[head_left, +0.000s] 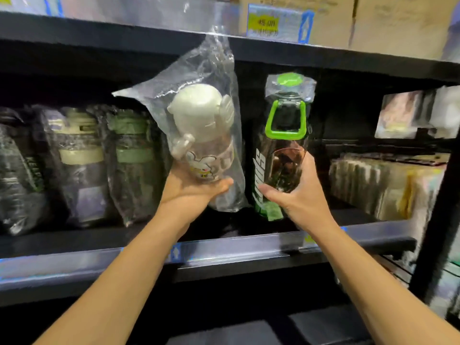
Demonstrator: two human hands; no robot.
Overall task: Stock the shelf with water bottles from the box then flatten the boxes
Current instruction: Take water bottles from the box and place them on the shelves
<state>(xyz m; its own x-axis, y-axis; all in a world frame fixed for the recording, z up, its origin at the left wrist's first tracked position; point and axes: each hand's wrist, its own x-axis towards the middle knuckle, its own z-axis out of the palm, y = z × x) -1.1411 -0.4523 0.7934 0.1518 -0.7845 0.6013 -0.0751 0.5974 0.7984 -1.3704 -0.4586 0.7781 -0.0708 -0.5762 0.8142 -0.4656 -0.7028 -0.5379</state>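
Observation:
My left hand [191, 189] grips a small clear bottle with a white lid and a cartoon print [201, 135], wrapped in a loose plastic bag and tilted left. My right hand [296, 195] holds a taller clear bottle with a bright green handle and cap [286, 135], upright, its base just above the dark shelf [224, 241]. Both bottles are at the middle of the shelf opening, side by side. The box is out of view.
Several bagged bottles with green and cream lids [82, 158] stand in a row at the left of the shelf. Flat plastic-wrapped packs [380, 185] fill the right side. A shelf board [124, 33] with a price tag [276, 24] runs overhead. A black upright post [438, 207] is at the right.

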